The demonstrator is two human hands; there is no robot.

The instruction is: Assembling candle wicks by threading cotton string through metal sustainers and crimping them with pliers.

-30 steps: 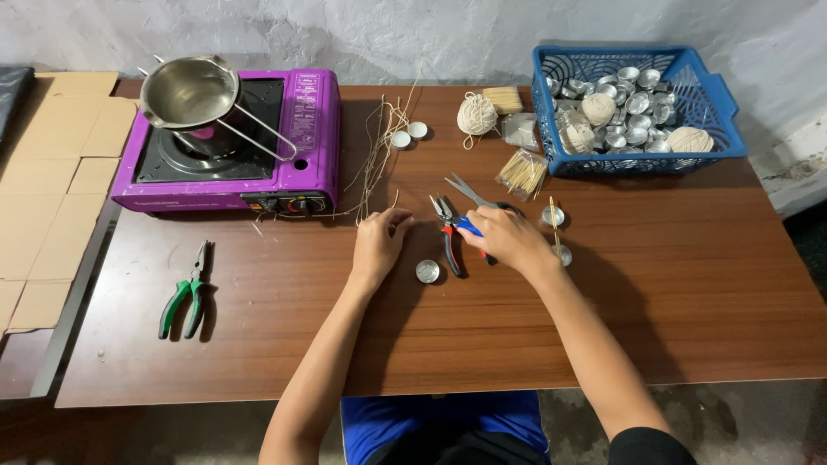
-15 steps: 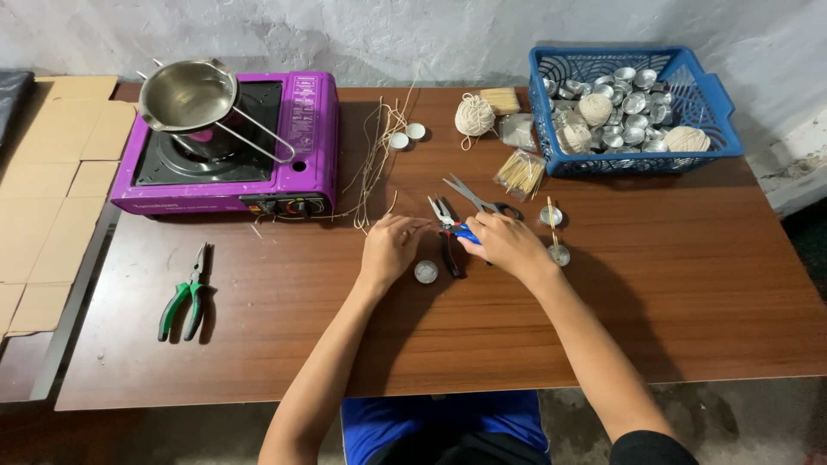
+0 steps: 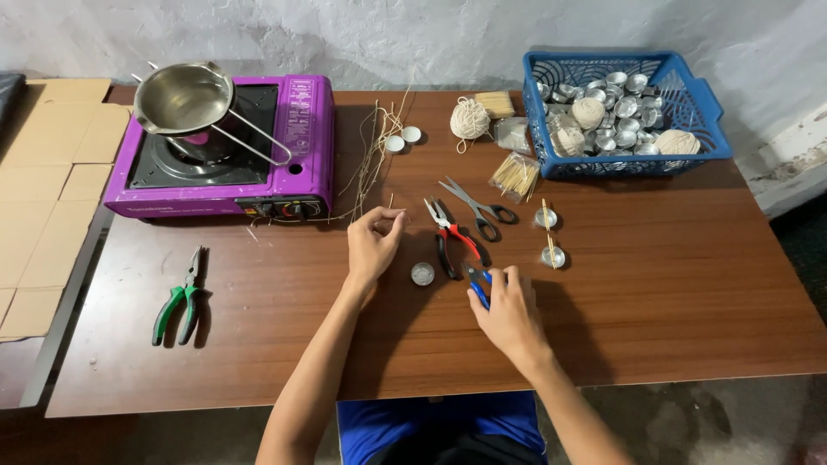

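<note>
Wooden brown table [image 3: 655,327], lots on it. Far up-left of my left hand [image 3: 373,244]: purple portable gas stove [image 3: 226,151] with a steel saucepan [image 3: 183,97] on top, handle pointing toward the hands. Well left of the left hand, green-handled pliers [image 3: 178,297] lying flat, jaws pointing away from me. Just beyond the left hand, a loose bundle of thin tan wick strands [image 3: 372,159] running away from me, plus two small round white-ish cups [image 3: 403,139] beside it. Ball of cream twine [image 3: 469,118] further up. Blue plastic basket [image 3: 706,112] far up-right of my right hand [image 3: 508,308], full of small metal cups and twine balls. Clear packet of wooden sticks [image 3: 515,175] just in front of it.

Between the hands: small round aluminium tealight cup [image 3: 422,274], just right of the left hand, apart from it. Red-handled pliers [image 3: 450,237] just beyond the cup, long axis away from me, nose pointing up-left. Grey scissors [image 3: 475,205] beside them, tips pointing up-left. Two more tealight cups with upright sticks [image 3: 549,237] up-right of the right hand.

Left hand pinches a thin strand between thumb and fingertips, other fingers curled. Right hand is closed on a blue-handled tool [image 3: 478,285]; only the blue handles show at the thumb side, pointing up-left toward the cup; I cannot tell the tool's head.
</note>
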